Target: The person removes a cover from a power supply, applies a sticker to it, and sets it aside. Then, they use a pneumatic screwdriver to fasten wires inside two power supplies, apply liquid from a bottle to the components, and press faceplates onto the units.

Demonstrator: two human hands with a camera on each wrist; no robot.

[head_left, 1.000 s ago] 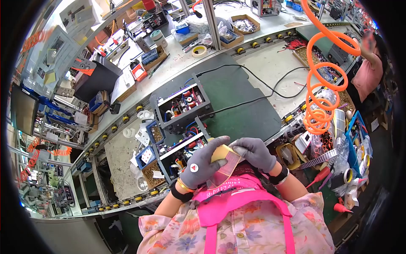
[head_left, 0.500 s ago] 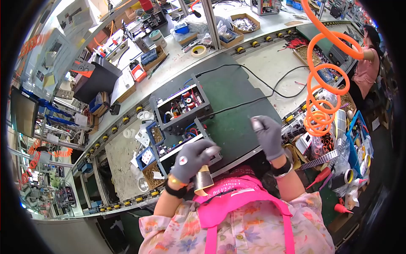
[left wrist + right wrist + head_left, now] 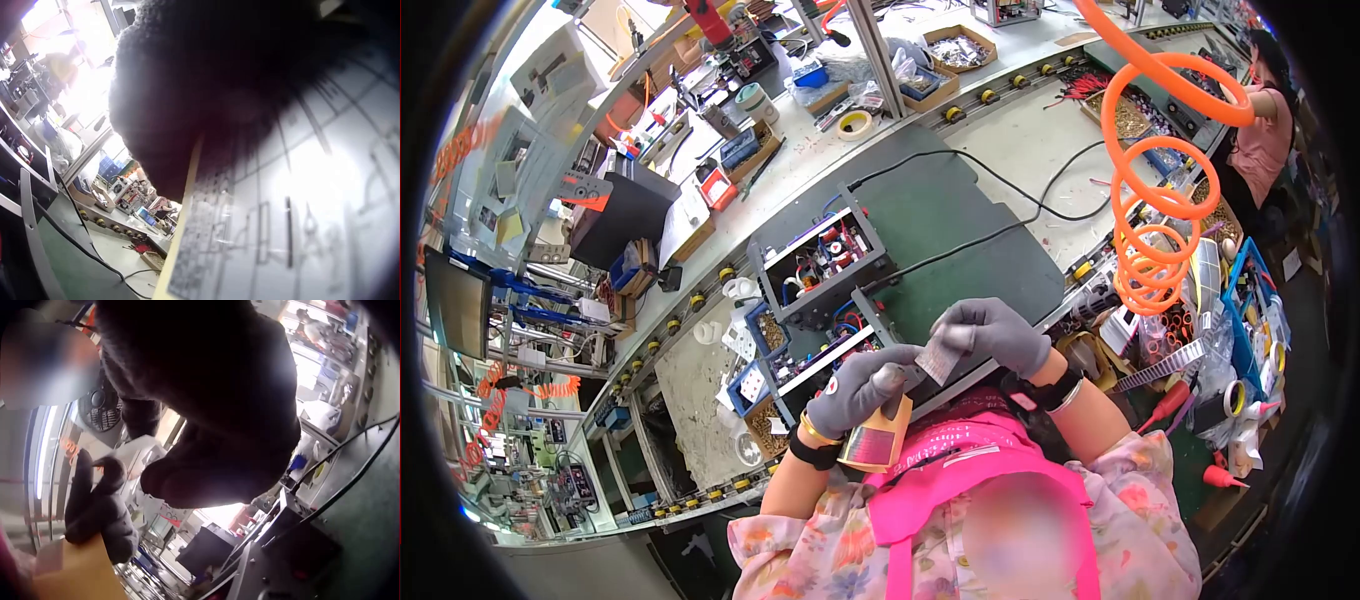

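Observation:
The left hand (image 3: 852, 392), in a grey glove, grips a yellowish sheet of labels (image 3: 874, 444) that hangs below its fingers. In the left wrist view the printed face of that sheet (image 3: 281, 231) fills the lower right. Between thumb and fingers the right hand (image 3: 998, 338), gloved too, pinches a small pale printed label (image 3: 942, 360), close to the left fingertips. Both hands are over the near edge of the green work surface (image 3: 960, 240). Beyond them stand two dark open-topped housings, the farther (image 3: 820, 262) and the nearer (image 3: 830, 345), with wiring inside.
A black cable (image 3: 990, 232) crosses the green surface. An orange coiled hose (image 3: 1165, 170) hangs at the right, above a blue bin (image 3: 1250, 310) of parts. Small parts trays (image 3: 750, 385) stand left of the housings. Another person (image 3: 1266, 135) is at the far right.
The hands parted, then came back together. The label sheet now hangs from the left hand, and a small label shows in the right. The head view has shifted slightly.

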